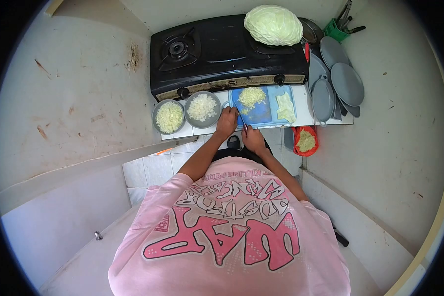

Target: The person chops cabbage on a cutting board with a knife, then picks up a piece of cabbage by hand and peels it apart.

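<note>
My right hand (253, 139) is wrapped around the handle of a knife (243, 123) at the front edge of a blue cutting board (265, 116). The blade points away from me, across the board's left part. Close beside the blade, my left hand (227, 122) rests at the board's left edge with its fingers bent together; what lies under them is hidden. Beyond the blade sits a heap of shredded cabbage (252, 97). A pale cabbage leaf piece (285, 107) lies on the board's right part.
Left of the board stand a grey bowl (186, 109) of white chopped pieces and another bowl (154, 121) of shredded cabbage. A whole cabbage (274, 25) sits on the black stove (217, 44). Grey pans (347, 84) stand right; a red bag (298, 148) hangs below the counter.
</note>
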`<state>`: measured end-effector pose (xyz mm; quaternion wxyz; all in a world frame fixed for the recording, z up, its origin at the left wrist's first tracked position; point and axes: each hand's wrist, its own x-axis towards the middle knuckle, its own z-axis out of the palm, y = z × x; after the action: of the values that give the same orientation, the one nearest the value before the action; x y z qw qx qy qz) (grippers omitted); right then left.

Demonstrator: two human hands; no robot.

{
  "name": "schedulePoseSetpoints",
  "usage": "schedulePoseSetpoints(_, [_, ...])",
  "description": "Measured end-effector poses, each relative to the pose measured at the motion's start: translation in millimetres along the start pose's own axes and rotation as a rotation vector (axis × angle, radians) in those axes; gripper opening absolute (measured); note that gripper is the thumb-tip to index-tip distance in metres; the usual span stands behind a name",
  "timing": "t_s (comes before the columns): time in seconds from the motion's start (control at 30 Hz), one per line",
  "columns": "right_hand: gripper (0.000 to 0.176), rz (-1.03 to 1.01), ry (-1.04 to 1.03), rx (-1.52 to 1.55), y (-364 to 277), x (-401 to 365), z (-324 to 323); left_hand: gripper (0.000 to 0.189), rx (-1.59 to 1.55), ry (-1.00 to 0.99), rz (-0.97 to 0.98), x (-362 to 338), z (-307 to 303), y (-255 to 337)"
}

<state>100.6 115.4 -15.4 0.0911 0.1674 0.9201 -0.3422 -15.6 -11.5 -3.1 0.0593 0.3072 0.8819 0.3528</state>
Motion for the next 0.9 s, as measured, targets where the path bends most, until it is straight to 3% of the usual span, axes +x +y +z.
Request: schedulePoseSetpoints(0.9, [0.036,0.019,-0.015,-0.014,-17,-3,-13,0.008,-0.148,0.03,-0.062,6,7,-9])
